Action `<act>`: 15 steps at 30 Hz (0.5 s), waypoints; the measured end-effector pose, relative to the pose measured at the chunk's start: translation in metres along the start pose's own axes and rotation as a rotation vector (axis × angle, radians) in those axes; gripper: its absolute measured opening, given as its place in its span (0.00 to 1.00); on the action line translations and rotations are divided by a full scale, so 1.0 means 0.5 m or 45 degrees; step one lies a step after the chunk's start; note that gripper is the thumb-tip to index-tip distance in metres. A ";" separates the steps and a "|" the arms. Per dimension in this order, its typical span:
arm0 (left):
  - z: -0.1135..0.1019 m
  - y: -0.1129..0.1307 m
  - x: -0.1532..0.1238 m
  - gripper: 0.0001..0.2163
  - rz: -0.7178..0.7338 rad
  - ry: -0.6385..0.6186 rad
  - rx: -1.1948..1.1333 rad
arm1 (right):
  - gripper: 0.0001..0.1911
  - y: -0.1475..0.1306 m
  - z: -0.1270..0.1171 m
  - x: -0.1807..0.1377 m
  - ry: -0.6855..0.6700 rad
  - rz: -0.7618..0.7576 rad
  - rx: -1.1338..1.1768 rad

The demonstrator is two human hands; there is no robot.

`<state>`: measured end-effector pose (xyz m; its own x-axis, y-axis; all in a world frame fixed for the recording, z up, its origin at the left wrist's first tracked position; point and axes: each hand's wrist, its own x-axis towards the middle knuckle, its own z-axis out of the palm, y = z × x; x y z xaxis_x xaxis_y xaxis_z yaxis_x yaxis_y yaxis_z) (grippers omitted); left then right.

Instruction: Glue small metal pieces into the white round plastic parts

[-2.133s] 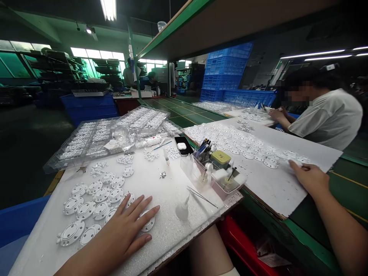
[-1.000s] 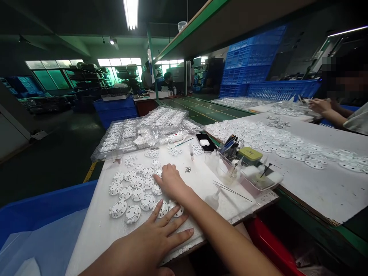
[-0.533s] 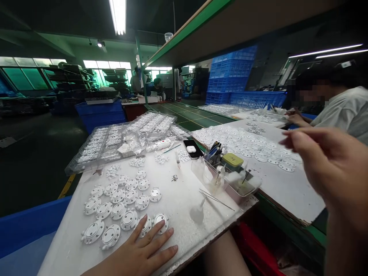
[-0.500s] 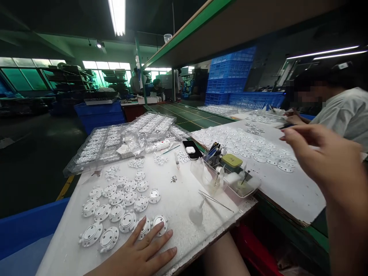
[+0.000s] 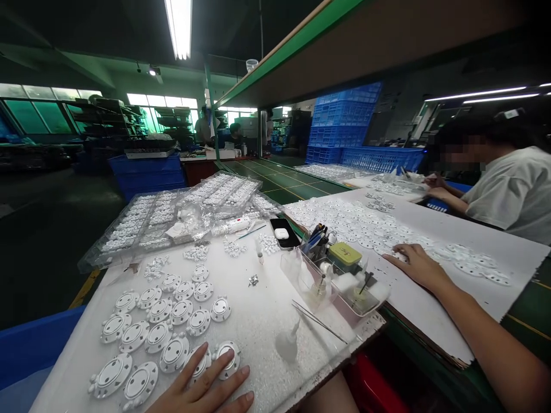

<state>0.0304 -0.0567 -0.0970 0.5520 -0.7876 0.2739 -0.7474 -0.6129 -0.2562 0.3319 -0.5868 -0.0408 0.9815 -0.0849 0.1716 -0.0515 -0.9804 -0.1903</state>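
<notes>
My left hand lies on the white work board with fingers spread, partly covering white round pieces in a group. A nearby white disc has a ring on its face, two dark dots and small dark marks round its rim. To the right, my right hand rests at the near edge of many flat white pieces on a second board. Its thumb and fingers are bent round a white piece, mostly hidden by them. A white squeeze bottle and tweezers lie between my hands.
A clear tray holds tools, a green-yellow tin and small jars. Behind are a phone with a white case, small white parts and bagged trays. A co-worker sits at right. A shelf hangs overhead.
My right hand has come down from the air at right to the white pieces on the second board. My left hand still lies spread; the view has shifted slightly.
</notes>
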 end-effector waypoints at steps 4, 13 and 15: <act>0.014 0.011 -0.007 0.26 -0.012 -0.003 0.023 | 0.31 0.015 0.009 0.008 -0.004 0.029 0.022; 0.013 0.018 -0.014 0.28 -0.104 -0.131 -0.187 | 0.35 0.068 0.029 -0.001 0.113 0.272 0.034; 0.017 0.019 -0.016 0.26 -0.105 -0.131 -0.177 | 0.38 0.071 0.018 -0.006 0.204 0.292 0.059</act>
<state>0.0219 -0.0569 -0.1095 0.6431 -0.7416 0.1909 -0.7379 -0.6667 -0.1045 0.3290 -0.6197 -0.0567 0.9035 -0.3340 0.2686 -0.2567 -0.9235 -0.2849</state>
